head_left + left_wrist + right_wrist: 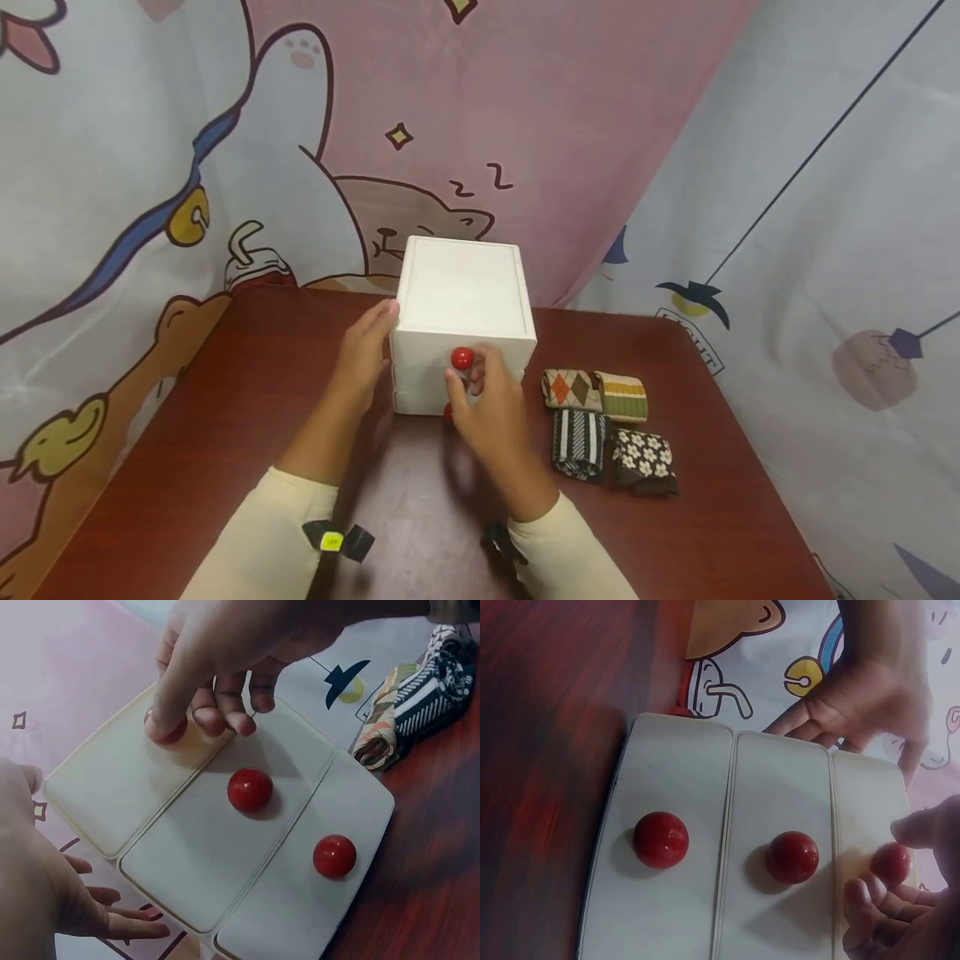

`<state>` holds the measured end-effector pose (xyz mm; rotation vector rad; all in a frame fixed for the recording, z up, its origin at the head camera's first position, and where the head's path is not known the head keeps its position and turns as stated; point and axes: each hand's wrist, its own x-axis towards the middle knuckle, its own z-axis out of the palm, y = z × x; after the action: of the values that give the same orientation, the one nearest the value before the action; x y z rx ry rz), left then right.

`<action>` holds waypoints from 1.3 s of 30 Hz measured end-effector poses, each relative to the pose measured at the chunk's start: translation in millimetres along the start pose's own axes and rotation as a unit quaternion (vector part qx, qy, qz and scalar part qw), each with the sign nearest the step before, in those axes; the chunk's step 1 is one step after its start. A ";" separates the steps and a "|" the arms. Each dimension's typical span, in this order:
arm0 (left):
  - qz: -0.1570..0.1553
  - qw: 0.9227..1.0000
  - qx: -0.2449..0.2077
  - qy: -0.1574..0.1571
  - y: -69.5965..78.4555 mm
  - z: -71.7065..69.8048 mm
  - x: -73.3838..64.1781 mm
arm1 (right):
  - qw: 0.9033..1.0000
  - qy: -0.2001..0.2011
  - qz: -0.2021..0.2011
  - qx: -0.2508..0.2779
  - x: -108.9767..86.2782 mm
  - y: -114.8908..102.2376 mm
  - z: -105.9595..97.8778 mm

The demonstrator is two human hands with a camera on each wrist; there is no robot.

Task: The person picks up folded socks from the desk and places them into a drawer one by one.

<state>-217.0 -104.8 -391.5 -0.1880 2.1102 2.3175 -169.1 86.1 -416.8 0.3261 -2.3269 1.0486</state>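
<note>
Three red knobs [250, 790] on a white drawer box [463, 287], standing on the brown table [720, 508]. Right hand [491, 408] pinches the top knob [462, 358], blocking part of the drawer fronts; left hand [363, 348], fingers extended, at box's left side. Four patterned cloth rolls [578, 442] to the right. Wall cloth [570, 108] reads "Z Z", "LIGHT".
</note>
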 end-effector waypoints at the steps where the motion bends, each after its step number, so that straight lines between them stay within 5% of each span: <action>1: -0.008 1.000 -0.002 0.000 1.3 1.4 1.0 | 1.000 0.005 0.001 -0.002 0.3 -0.3 1.1; 11: -0.032 0.999 -0.018 0.010 -1.2 8.5 1.4 | 0.998 0.052 0.010 -0.036 2.0 -4.0 7.9; 23: -0.055 0.998 -0.026 -0.018 3.7 6.5 3.2 | 0.997 0.067 -0.010 -0.032 -5.5 -2.0 3.9; 39: -0.039 0.999 -0.013 -0.018 4.7 -0.7 5.8 | 0.997 0.060 -0.037 -0.024 -26.3 -14.0 -7.0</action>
<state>-223.0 -106.4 -387.4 -0.2212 2.0184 2.2891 -139.0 81.8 -419.8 0.3196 -2.2133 0.9480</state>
